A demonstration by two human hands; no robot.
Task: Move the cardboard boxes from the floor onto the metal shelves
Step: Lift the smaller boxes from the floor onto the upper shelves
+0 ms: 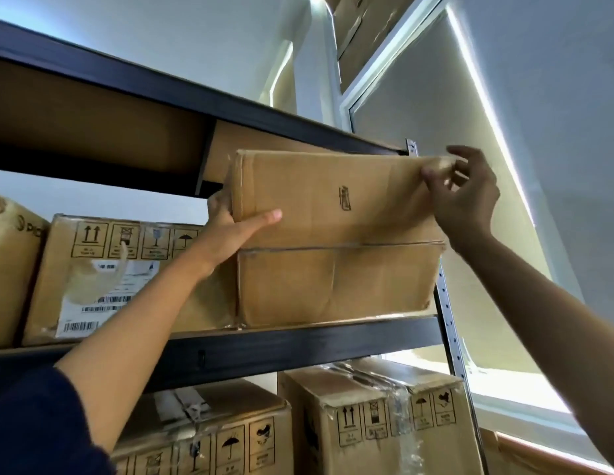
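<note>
Metal shelf [298, 344] bears a cardboard box [333, 234]; left hand [230, 228] grips its edge, right hand [466, 197] pinches its corner.

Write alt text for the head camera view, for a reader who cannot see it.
Seen from below, a person's left hand grips the left edge of a plain cardboard box on a dark metal shelf, while the right hand touches its upper right corner. Labelled boxes sit beside and below it; a window blind glows at the right.
</note>
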